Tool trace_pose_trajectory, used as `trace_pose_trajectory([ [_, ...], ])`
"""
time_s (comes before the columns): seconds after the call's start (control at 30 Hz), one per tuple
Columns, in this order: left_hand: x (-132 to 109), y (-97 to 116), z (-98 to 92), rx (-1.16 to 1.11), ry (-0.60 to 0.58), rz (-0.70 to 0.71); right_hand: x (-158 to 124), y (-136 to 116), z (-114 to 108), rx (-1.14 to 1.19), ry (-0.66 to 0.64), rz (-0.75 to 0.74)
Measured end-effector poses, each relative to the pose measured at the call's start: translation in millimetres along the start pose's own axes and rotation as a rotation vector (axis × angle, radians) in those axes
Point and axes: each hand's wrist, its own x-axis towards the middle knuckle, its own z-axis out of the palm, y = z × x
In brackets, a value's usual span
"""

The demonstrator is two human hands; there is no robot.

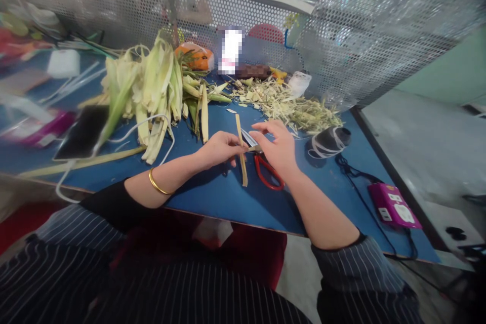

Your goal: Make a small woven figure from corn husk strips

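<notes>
My left hand (219,149) is closed on a narrow pale-yellow leaf strip (240,158), which stands nearly upright over the blue table (228,197). My right hand (276,148) hovers just right of the strip with its fingers spread and curved above red-handled scissors (266,172), whose blades (249,137) reach toward the strip. Whether the right hand grips the scissors is hidden under the palm. A gold bangle (158,185) circles my left wrist.
A heap of pale green husk leaves (152,86) lies at the left, and cut scraps (288,104) at the back right. A phone (81,131) with a white cable, a thread spool (330,139) and a pink power strip (395,206) sit around. Perforated metal screens (360,30) close the back.
</notes>
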Motion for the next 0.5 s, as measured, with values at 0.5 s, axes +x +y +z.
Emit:
trace_pose_trajectory([
  [0.5, 7, -3, 4.3, -0.148, 0.153, -0.072, -23, -20, 2, -0.391, 0.042, -0.487],
])
